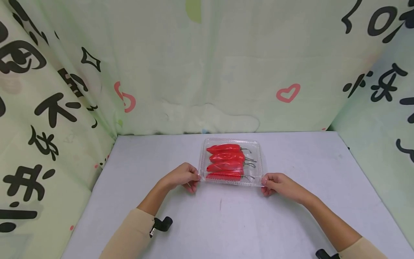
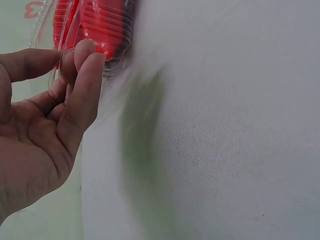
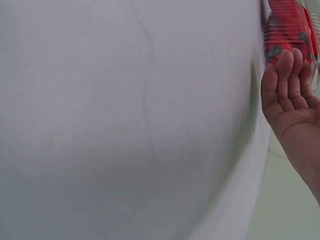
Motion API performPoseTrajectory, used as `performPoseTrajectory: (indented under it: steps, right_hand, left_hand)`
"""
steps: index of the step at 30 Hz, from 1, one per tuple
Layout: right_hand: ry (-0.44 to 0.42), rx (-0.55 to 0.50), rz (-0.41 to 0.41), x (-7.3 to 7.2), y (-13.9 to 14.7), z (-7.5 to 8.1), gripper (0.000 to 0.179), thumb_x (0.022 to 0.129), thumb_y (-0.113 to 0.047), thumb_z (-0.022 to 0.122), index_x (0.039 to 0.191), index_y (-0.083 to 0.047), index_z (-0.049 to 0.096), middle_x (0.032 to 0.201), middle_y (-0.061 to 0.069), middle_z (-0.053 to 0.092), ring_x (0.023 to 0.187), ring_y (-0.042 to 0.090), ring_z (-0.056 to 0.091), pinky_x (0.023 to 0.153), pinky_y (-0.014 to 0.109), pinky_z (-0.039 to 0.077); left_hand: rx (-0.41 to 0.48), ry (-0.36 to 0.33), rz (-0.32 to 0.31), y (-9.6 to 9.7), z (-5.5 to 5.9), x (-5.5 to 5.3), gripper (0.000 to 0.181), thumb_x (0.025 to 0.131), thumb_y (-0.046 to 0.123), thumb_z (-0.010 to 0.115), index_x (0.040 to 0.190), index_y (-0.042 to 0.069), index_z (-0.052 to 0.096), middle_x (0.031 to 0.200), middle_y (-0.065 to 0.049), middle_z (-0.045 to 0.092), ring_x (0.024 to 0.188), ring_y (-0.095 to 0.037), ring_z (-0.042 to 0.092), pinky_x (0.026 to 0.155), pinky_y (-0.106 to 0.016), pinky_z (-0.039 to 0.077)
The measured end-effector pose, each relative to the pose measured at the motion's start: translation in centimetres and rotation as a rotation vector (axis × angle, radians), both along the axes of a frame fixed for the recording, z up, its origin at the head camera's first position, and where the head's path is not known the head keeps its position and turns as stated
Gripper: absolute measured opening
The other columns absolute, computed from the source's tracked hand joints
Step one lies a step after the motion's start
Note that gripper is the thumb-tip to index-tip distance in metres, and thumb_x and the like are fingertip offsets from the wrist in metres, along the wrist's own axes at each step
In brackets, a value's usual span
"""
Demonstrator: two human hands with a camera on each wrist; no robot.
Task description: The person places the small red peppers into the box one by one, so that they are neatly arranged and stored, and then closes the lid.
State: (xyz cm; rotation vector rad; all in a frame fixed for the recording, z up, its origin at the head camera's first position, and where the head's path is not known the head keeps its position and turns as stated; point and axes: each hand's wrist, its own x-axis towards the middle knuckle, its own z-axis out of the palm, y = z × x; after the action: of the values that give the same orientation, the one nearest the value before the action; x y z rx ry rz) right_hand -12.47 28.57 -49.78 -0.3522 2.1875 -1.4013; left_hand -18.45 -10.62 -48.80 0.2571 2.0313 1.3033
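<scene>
A clear plastic box sits near the back of the table, with several red peppers lying side by side inside, green stems to the right. At its near left corner my left hand pinches the plastic rim between thumb and fingers. The left wrist view shows this left hand with the clear edge between its fingertips. My right hand pinches the near right corner. In the right wrist view, the right hand has its fingers bent up against the box's side; its thumb is out of sight there.
A white cloth covers the table. A pale green curtain with black characters and a red heart hangs behind and on both sides. Black camera mounts stick out from the wrists.
</scene>
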Motion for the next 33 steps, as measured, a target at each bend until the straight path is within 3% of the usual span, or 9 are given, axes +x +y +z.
performPoseTrajectory:
  steps: [12,24,33]
  right_hand:
    - [-0.022,-0.020,-0.042,0.16,-0.33,-0.19,0.024,0.108,-0.014,0.053,0.101,0.008,0.059,0.086,0.005,0.065,0.078,0.012,0.064,0.076,0.027,0.062]
    - [0.052,-0.004,-0.069,0.33,-0.50,-0.58,0.019,0.106,-0.010,0.056,0.095,0.006,0.058,0.083,0.008,0.062,0.074,0.012,0.062,0.070,0.025,0.059]
    - [0.089,0.001,-0.045,0.36,-0.40,-0.42,0.020,0.106,-0.009,0.055,0.092,0.006,0.057,0.080,0.005,0.061,0.071,0.011,0.060,0.066,0.024,0.055]
  left_hand:
    - [-0.002,0.005,0.000,0.03,-0.19,-0.02,0.024,0.101,0.012,0.062,0.094,-0.011,0.068,0.075,-0.021,0.067,0.057,-0.019,0.069,0.061,-0.032,0.064]
    - [-0.001,0.004,-0.001,0.06,-0.04,0.15,0.025,0.100,0.013,0.063,0.092,-0.010,0.068,0.075,-0.022,0.068,0.058,-0.021,0.071,0.061,-0.032,0.064]
    - [-0.006,0.004,0.007,0.01,0.20,0.47,0.026,0.100,0.012,0.064,0.092,-0.012,0.067,0.077,-0.026,0.068,0.059,-0.023,0.071,0.060,-0.033,0.064]
